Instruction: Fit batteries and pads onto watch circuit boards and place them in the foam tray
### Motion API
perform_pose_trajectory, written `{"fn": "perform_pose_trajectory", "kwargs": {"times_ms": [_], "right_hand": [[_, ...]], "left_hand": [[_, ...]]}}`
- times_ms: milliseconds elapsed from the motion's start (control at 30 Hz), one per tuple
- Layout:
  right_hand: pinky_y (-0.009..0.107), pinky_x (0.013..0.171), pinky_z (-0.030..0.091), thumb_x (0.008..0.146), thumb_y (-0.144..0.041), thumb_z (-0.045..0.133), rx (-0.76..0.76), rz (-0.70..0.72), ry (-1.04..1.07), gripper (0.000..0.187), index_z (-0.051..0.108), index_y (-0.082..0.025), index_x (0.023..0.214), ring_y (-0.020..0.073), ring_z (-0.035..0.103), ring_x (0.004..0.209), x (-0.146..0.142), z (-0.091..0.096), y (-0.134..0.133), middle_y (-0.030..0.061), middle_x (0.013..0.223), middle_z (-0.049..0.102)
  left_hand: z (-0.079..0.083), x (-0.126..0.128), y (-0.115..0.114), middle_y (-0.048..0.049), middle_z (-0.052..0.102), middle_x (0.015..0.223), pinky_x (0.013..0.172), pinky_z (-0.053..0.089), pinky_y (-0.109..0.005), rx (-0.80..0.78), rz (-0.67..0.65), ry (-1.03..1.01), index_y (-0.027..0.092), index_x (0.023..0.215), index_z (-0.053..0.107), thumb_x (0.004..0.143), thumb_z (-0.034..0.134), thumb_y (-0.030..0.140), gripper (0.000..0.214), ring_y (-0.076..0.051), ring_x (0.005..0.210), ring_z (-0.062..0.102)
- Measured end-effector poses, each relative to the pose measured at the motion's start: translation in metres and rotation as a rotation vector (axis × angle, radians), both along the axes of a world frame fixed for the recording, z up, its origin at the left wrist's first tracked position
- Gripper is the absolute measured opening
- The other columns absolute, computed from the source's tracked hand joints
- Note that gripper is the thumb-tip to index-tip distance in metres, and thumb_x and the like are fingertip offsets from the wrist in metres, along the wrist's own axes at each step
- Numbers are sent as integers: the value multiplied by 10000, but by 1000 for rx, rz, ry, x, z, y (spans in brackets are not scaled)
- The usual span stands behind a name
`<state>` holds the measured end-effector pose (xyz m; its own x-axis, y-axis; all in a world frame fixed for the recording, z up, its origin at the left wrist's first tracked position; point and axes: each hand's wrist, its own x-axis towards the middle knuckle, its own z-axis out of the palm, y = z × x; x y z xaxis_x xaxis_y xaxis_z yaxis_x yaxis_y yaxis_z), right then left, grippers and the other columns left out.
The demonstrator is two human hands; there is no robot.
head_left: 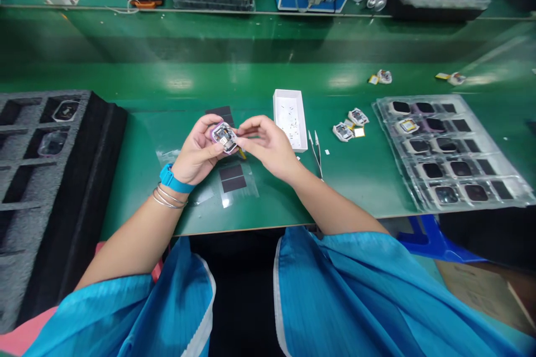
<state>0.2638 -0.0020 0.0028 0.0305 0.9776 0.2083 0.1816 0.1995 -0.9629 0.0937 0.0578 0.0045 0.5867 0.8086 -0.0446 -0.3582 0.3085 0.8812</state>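
Note:
My left hand (200, 144) grips an opened smartwatch case (225, 137), with its circuit board and metal parts facing up. The fingertips of my right hand (268, 145) are pinched together at the right edge of that case; whatever is between them is too small to make out. A yellow strip (242, 153) shows just under the case. Below my hands, dark rectangular stickers (233, 178) lie on a clear sheet. Right of my right hand are a white box (304, 122) holding tiny parts and a pair of tweezers (316, 154).
Opened watch cases with yellow batteries (344, 131) lie right of the tweezers, with more farther back. A clear plastic tray (402, 178) of watches stands at right, a black foam tray (79, 150) at left. A shelf (259, 13) with boxes and equipment runs across the back.

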Motion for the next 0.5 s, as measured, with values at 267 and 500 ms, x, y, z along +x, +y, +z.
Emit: {"fn": "perform_pose_trajectory", "kwargs": {"times_ms": [267,500], "right_hand": [[223,621,563,601,-261,894,-360,237,469,371,642,-161,855,81,615,640,19,12,3,-37,753,640],[261,787,568,674,-273,869,-172,206,459,433,677,-182,1051,120,656,854,23,18,-2,15,975,713]], "left_hand": [[2,-7,3,-3,715,918,595,588,-217,-52,-63,20,253,1004,517,538,905,283,607,-217,865,728],[-1,-6,2,-4,694,905,579,591,-216,-97,-141,52,238,1041,546,603,872,252,547,-198,821,718]]}}
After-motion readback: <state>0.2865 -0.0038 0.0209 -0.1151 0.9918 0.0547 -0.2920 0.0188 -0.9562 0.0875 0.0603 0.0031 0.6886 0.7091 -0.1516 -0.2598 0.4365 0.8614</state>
